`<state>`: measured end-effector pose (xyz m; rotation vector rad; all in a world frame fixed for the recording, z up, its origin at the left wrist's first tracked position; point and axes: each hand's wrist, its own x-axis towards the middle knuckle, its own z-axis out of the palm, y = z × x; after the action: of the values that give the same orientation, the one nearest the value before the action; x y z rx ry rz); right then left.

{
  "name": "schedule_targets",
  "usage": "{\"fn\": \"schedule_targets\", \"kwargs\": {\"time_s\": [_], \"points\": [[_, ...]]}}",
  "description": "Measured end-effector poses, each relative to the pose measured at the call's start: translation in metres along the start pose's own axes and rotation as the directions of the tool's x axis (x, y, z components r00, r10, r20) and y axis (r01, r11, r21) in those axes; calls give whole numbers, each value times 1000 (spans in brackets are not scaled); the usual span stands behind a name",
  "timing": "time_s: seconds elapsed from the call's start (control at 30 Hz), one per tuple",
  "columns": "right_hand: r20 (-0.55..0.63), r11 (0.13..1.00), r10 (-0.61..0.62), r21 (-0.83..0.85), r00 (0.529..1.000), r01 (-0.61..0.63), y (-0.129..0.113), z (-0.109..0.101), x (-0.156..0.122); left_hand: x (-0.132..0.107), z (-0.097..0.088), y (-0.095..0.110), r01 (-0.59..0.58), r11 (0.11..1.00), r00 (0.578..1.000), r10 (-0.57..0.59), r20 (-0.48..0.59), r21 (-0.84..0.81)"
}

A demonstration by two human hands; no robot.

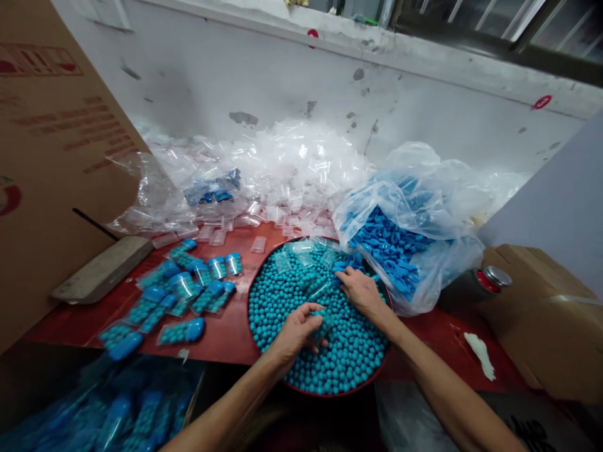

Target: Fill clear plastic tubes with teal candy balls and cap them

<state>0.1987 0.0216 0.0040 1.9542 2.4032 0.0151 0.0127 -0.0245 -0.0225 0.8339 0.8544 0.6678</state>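
Observation:
My left hand (298, 333) is closed around a clear plastic tube (322, 320) above the turquoise balls; the fingers partly hide it, and balls seem to show inside. At the basin's upper right, my right hand (362, 291) has its fingertips together on a blue cap (339, 267), beside a few more caps lying on the balls. The round red-rimmed basin (252, 333) is full of small turquoise balls (348, 355). Several clear empty tubes (302, 247) rest on top of the balls near the far rim.
Filled, blue-capped tubes (183, 285) lie on the red table (226, 342) at left. Behind are piled clear tubes (301, 163) and an open bag of blue caps (391, 245). Cardboard boxes (541, 314) and a flask (475, 285) stand right. More filled tubes (141, 414) sit lower left.

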Motion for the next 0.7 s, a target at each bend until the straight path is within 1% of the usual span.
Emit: {"fn": "schedule_targets", "kwargs": {"time_s": [0.07, 0.1, 0.13, 0.17, 0.2, 0.23, 0.27, 0.3, 0.33, 0.37, 0.4, 0.43, 0.47, 0.53, 0.57, 0.6, 0.7], "points": [[-40, 1000, -1, 11, 999, 1, -3, 1, 2, 0, 0, 1, -12, 1000, 1000, 12, -13, -8], [-82, 998, -5, 56, 997, 9, -3, 1, 0, 0, 0, 1, -20, 1000, 1000, 20, -20, -12], [-127, 991, -7, 134, 992, 24, -2, -1, -2, -1, 0, 1, -30, 999, 999, 29, -22, -16], [-153, 967, -7, 249, 988, 46, -2, -3, -5, -1, 0, 2, -41, 999, 999, 41, -20, -21], [-147, 915, -5, 398, 989, 64, -1, -5, -9, -1, 0, 2, -52, 998, 999, 52, -17, -26], [-110, 821, -4, 568, 994, 66, -1, -6, -13, -1, 0, 2, -61, 998, 998, 61, -15, -32], [-47, 679, -8, 733, 999, 40, -2, -5, -17, -1, 0, 2, -65, 997, 998, 65, -15, -38], [27, 503, -23, 864, 999, -12, -4, -4, -21, -2, 0, 2, -65, 997, 998, 64, -18, -43], [97, 319, -43, 945, 994, -79, -6, -2, -25, -2, 0, 2, -63, 997, 998, 62, -22, -45], [154, 153, -61, 978, 986, -143, -9, 1, -28, -2, 0, 2, -64, 997, 998, 63, -25, -46], [195, 21, -68, 981, 978, -194, -12, 4, -31, -1, 0, 2, -67, 997, 998, 66, -24, -43], [227, -73, -70, 970, 971, -232, -15, 7, -34, -1, 0, 2, -72, 997, 997, 71, -22, -38], [254, -136, -70, 956, 965, -261, -18, 10, -36, -1, 0, 2, -78, 996, 997, 77, -21, -32], [292, -205, -67, 932, 954, -299, -24, 12, -40, 0, 0, 1, -91, 996, 996, 91, -24, -18], [300, -216, -65, 927, 952, -307, -27, 12, -42, 0, 0, 0, -97, 995, 995, 97, -25, -11], [302, -211, -66, 927, 951, -309, -30, 12, -44, 0, -1, 0, -105, 994, 994, 105, -26, -2], [263, -152, -64, 951, 963, -270, -40, 10, -47, -2, -1, 0, -152, 987, 988, 154, -32, 50]]}}
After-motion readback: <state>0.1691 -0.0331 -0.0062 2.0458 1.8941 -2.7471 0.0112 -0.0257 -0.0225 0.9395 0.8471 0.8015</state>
